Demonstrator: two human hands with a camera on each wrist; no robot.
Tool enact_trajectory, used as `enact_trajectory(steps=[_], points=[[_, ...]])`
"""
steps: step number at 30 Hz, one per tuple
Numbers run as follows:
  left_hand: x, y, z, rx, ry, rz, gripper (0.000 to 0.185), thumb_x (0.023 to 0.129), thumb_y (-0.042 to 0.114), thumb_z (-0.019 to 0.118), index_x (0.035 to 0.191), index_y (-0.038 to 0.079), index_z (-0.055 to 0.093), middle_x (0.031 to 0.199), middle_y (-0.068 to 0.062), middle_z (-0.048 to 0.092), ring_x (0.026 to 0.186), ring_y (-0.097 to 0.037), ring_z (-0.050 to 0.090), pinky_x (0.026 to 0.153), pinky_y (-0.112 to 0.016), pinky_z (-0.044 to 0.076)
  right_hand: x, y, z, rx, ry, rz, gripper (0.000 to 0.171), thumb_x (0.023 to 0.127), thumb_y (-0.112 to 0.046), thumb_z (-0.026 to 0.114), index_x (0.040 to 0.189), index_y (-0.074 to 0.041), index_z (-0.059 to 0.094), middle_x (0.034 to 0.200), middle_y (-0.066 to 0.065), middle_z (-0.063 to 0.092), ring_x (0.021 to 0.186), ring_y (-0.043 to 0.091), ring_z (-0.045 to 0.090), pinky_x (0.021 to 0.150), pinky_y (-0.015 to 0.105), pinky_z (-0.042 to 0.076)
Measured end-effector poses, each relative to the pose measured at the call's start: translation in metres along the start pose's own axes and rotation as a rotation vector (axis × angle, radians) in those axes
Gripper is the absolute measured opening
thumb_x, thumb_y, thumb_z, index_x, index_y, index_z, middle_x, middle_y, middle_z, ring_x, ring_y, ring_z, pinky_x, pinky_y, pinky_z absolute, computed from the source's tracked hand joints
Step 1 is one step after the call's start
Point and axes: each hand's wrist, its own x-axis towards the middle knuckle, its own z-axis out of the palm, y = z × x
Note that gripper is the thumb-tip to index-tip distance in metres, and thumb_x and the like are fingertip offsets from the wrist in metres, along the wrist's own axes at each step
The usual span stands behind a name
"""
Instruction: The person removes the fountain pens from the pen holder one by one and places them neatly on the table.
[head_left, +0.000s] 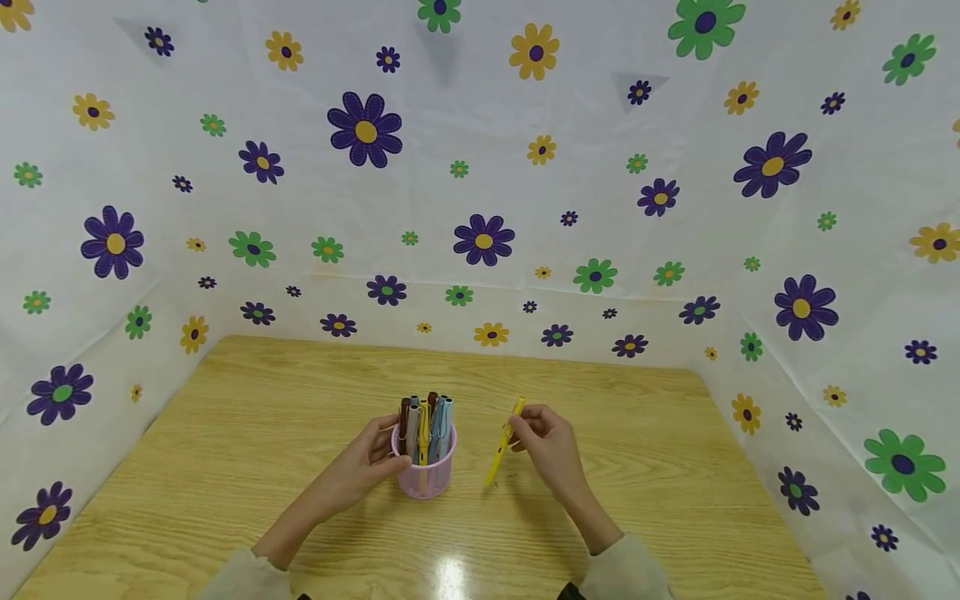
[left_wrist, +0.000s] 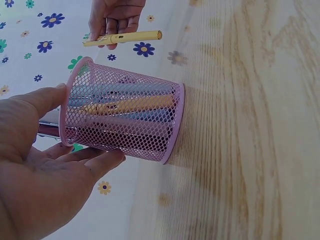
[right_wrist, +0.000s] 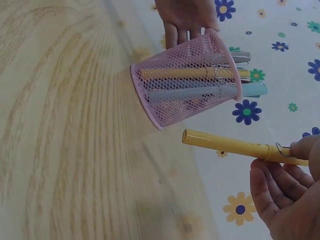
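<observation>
A pink mesh pen cup [head_left: 423,483] stands upright on the table, filled with several pens [head_left: 427,425] in brown, grey, yellow and blue. My left hand [head_left: 367,458] grips the cup from its left side; in the left wrist view the thumb lies at the rim [left_wrist: 64,115] and the fingers reach along the far side. To the right of the cup, my right hand [head_left: 551,442] pinches a yellow pen [head_left: 501,446] near its clip. That pen slants, its lower end close to the tabletop. In the right wrist view the yellow pen [right_wrist: 225,144] is apart from the cup.
The wood-grain table [head_left: 300,383] runs back to a white cloth wall [head_left: 420,200] with purple, green and yellow flowers. Similar cloth walls close off the left and right sides. Light glares off the table's near edge.
</observation>
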Motion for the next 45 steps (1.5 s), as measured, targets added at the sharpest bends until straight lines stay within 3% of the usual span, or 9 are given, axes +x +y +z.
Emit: enact_trajectory(steps=[8,16,25,30,37,45], points=[[0.0,0.001,0.0,0.001,0.007,-0.005,0.077,0.104,0.016,0.066,0.158,-0.008,0.017,0.161,-0.037,0.023,0.149,-0.049,0.027,0.12,-0.052,0.03,-0.001,0.004,0.01,0.027,-0.027,0.066,0.021,0.1,-0.007,0.069,0.11,0.011,0.067,0.091,0.02,0.073,0.079,0.027,0.071,0.071,0.043,0.065],[0.0,-0.001,0.0,-0.004,0.008,-0.005,0.077,0.103,0.016,0.066,0.158,-0.008,0.017,0.161,-0.037,0.022,0.149,-0.049,0.026,0.12,-0.052,0.029,-0.002,0.007,0.017,0.024,-0.033,0.13,0.018,0.099,-0.006,0.071,0.108,0.009,0.069,0.089,0.016,0.074,0.076,0.023,0.071,0.068,0.032,0.064],[0.0,-0.002,0.0,-0.013,0.004,0.0,0.078,0.103,0.018,0.066,0.158,-0.008,0.018,0.16,-0.038,0.023,0.149,-0.05,0.027,0.12,-0.052,0.03,-0.005,0.008,0.022,0.011,-0.067,0.127,0.022,0.1,-0.006,0.069,0.11,0.012,0.066,0.091,0.019,0.073,0.074,0.019,0.07,0.069,0.039,0.065],[0.0,-0.003,0.0,-0.01,0.003,0.008,0.077,0.103,0.017,0.066,0.159,-0.007,0.018,0.161,-0.037,0.022,0.149,-0.049,0.027,0.12,-0.052,0.031,-0.006,0.004,0.026,-0.007,-0.06,0.158,0.02,0.099,-0.003,0.068,0.111,0.013,0.065,0.092,0.022,0.073,0.077,0.029,0.071,0.069,0.04,0.065],[0.0,-0.003,0.001,0.005,0.02,0.001,0.076,0.104,0.016,0.066,0.159,-0.006,0.019,0.162,-0.035,0.022,0.149,-0.048,0.027,0.12,-0.052,0.031,-0.009,-0.012,0.031,-0.037,-0.075,0.183,0.017,0.097,0.003,0.066,0.108,0.017,0.063,0.089,0.026,0.071,0.079,0.044,0.07,0.071,0.051,0.064],[0.002,-0.008,0.001,0.034,0.03,-0.002,0.076,0.104,0.017,0.066,0.16,-0.003,0.019,0.163,-0.033,0.023,0.149,-0.048,0.027,0.12,-0.052,0.032,-0.006,0.013,0.033,-0.074,-0.054,0.196,0.022,0.097,-0.005,0.072,0.109,0.011,0.065,0.087,0.015,0.074,0.073,0.028,0.072,0.068,0.044,0.065]])
